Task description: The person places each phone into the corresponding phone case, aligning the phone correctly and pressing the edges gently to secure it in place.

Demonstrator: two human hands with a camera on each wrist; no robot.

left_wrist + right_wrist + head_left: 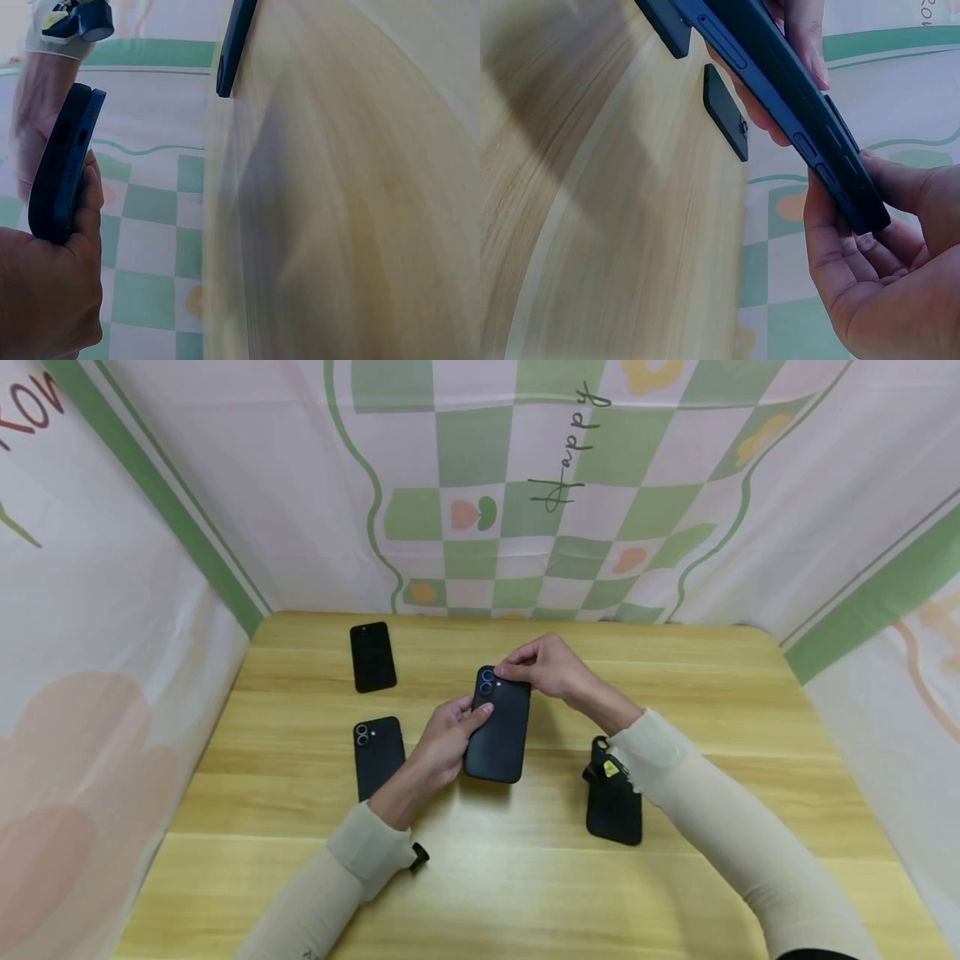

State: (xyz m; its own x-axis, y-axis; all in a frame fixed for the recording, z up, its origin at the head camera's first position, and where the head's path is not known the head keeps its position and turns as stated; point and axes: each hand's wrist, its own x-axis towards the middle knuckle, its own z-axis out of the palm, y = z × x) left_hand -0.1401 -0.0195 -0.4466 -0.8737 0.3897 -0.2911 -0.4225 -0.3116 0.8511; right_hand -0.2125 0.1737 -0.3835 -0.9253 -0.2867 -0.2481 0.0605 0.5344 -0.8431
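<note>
Between both hands, above the table, is a dark smartphone (pixel 757 94) with a black phone case (pixel 795 90) against its back. Along the side in the right wrist view the phone's buttons stand outside the case edge. A narrow gap between phone and case shows at the bottom end in the left wrist view. My left hand (pixel 442 739) grips the left side, thumb on the case back. The right hand (pixel 551 670) pinches the top right corner beside the camera lenses (pixel 487 681), its thumb on the case and fingers underneath.
On the wooden table (pixel 517 877), a black phone (pixel 372 657) lies at the far left, with a second dark phone (pixel 378 756), lenses up, nearer. A black case (pixel 615 810) lies on the right, partly behind my right sleeve. Printed cloth (pixel 480 452) hangs behind the table.
</note>
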